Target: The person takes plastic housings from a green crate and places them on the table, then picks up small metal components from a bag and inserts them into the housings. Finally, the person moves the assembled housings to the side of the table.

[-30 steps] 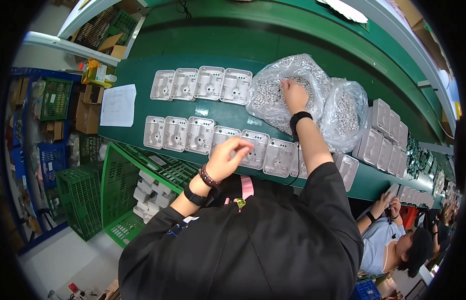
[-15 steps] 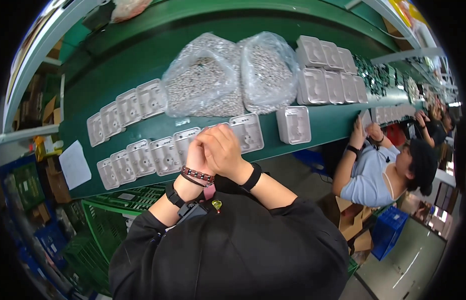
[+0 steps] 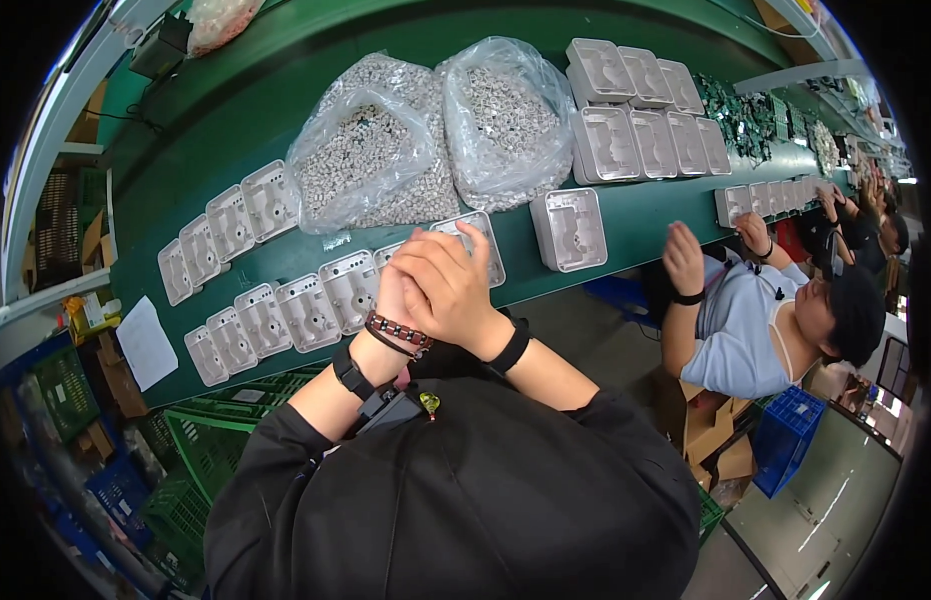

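Observation:
My two hands are clasped together above the near edge of the workbench. The right hand (image 3: 448, 290) wraps over the left hand (image 3: 392, 303), its fingers bent and one fingertip standing apart. The left fingers are mostly hidden beneath it. No object shows between the hands. Just beyond them, a light grey plastic housing (image 3: 494, 258) is partly covered by my fingers. More such housings (image 3: 308, 312) run leftward in a near row, open side up, with screw posts and holes inside.
Behind stand two clear plastic bags, one (image 3: 366, 150) beside another (image 3: 508, 125), full of small whitish parts. Housings are stacked (image 3: 608, 140) at the right, near a single one (image 3: 571, 232). Paper (image 3: 148, 345) lies at the left edge. A co-worker (image 3: 746, 330) sits at the right.
My hands stay clasped, with the right fingers shifting slightly over the left. The whole view has moved a little. The co-worker's hands have come apart, one now raised with its fingers spread.

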The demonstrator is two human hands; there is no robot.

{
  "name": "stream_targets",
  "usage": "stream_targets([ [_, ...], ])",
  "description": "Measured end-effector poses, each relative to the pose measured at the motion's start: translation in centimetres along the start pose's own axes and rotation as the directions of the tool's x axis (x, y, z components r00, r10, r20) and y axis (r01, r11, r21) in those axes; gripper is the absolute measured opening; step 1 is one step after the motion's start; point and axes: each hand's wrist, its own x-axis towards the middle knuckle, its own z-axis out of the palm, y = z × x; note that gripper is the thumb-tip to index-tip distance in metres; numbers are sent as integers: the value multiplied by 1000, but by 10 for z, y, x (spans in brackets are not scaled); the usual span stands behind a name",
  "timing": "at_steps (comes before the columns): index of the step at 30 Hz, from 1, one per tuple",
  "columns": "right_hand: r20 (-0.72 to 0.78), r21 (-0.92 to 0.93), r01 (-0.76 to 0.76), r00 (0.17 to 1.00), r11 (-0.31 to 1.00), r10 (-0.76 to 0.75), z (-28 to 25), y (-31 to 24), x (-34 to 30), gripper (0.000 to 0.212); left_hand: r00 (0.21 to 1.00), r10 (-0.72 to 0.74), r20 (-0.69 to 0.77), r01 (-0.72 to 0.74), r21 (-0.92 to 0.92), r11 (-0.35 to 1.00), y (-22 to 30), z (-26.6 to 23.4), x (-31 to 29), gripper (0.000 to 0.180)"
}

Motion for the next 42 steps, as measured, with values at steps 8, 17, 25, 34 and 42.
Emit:
stream_targets([
  [8, 157, 95, -198, 971, 976, 181, -14, 11, -20, 24, 892, 307, -333, 24, 711, 703, -9, 30, -13, 44],
  [17, 58, 243, -289, 957, 926, 284, -6, 2, -25, 16, 900, 186, -394, -5, 418, 909, -3, -4, -11, 43],
  [25, 7, 462, -426, 879, 778, 477, -18, 6, -23, 13, 981, 70, -181, 106, 803, 586, 10, 22, -27, 35],
  [34, 156, 393, -317, 948, 863, 277, -33, 14, -30, 14, 988, 56, -146, 145, 989, 18, -6, 40, -38, 32],
  [42, -25, -240, -369, 927, 898, 374, -22, 115, -70, 35, 985, 67, -158, 152, 984, 95, -2, 24, -49, 25],
])
